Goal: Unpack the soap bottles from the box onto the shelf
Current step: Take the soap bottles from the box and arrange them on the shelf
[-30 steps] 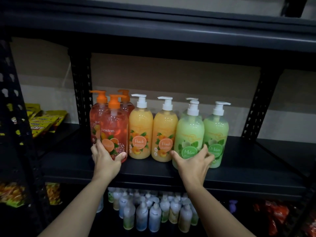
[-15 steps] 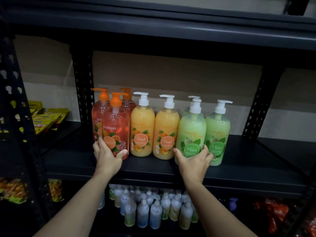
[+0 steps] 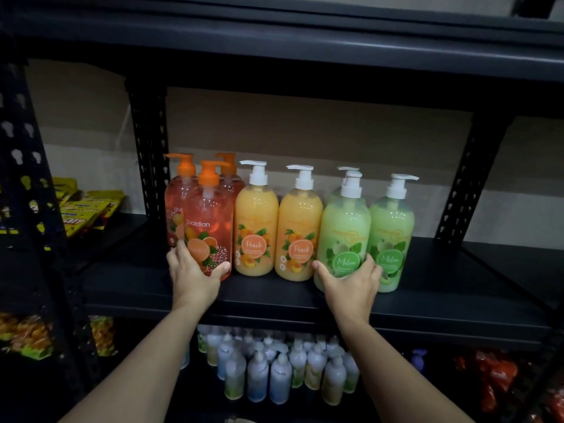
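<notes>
Pump soap bottles stand in a row on the black shelf [image 3: 274, 297]. My left hand [image 3: 192, 276] grips the base of the front orange bottle [image 3: 210, 221]; two more orange bottles stand behind it. Two yellow peach bottles [image 3: 256, 227] stand in the middle. My right hand [image 3: 351, 282] grips the base of the front green melon bottle [image 3: 345, 227]. A second green melon bottle [image 3: 392, 230] stands at its right and a third stands behind. No box is in view.
Black perforated uprights [image 3: 151, 154] frame the bay, with another shelf board [image 3: 305, 50] above. The shelf surface right of the green bottles is bare. Several small bottles [image 3: 274, 367] stand on the shelf below. Yellow snack packs [image 3: 82, 209] lie at left, red packs [image 3: 500, 380] low right.
Both hands stay on the same bottles, slightly further in on the shelf. The view has tilted down a little, so the row sits higher in the frame.
</notes>
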Demonstrator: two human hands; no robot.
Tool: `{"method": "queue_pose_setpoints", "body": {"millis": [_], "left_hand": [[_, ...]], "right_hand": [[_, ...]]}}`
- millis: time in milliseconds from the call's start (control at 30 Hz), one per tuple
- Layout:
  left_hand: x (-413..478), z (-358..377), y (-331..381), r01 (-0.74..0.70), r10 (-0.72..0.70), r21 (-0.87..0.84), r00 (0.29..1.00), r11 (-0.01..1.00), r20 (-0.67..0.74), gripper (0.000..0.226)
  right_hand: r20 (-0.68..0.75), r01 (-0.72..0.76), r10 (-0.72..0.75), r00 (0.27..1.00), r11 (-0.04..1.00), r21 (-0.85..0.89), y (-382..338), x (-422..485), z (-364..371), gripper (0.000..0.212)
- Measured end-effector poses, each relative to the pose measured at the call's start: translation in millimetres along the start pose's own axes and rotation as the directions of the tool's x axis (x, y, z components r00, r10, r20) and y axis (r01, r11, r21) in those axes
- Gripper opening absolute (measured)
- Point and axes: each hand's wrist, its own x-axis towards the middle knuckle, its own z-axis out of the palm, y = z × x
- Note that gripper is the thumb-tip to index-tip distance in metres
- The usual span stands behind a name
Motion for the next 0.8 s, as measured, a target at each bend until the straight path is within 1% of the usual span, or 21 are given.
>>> {"method": "queue_pose_setpoints", "body": {"millis": [100,233,333,467,533,667,733,800], "left_hand": [[-2,0,2,0.012,-0.012,0.001,0.999,1.0,-0.046,0.108],[-2,-2,4,0.027,-0.027,-0.007,0.998,1.0,-0.056,0.11],[-2,-3,4,0.039,-0.039,-0.002,0.999,0.999,-0.023,0.113],[-7,-9,4,0.052,-0.053,0.02,0.997,0.998,0.054,0.12],[-19,-14,4,0.021,-0.023,0.026,0.997,0.999,0.069,0.112],[-64,-32,1,-0.112,0.109,0.045,0.992,0.993,0.057,0.088],[-94,-41,-6,-0.172,0.167,0.064,0.984,0.983,0.068,0.075],[-126,-48,-19,-0.176,0.164,0.098,0.979,0.98,0.122,0.066]], "right_hand": [[0.006,-0.004,0.004,1.0,1.0,0.001,0,0,1,0.11],[-0.006,-0.007,0.007,1.0,1.0,-0.011,1,-1,0,0.11],[0.023,-0.02,0.02,1.0,1.0,-0.022,1,-1,-3,0.113],[0.099,-0.033,0.04,0.994,0.996,-0.081,0,-9,-8,0.122],[0.151,-0.07,0.086,0.985,0.992,-0.108,-2,-16,-13,0.121],[0.241,-0.098,0.137,0.961,0.981,-0.165,-3,-41,-31,0.11],[0.273,-0.047,0.099,0.957,0.981,-0.191,2,-63,-43,0.102],[0.301,0.021,0.045,0.953,0.977,-0.213,11,-89,-56,0.093]]}}
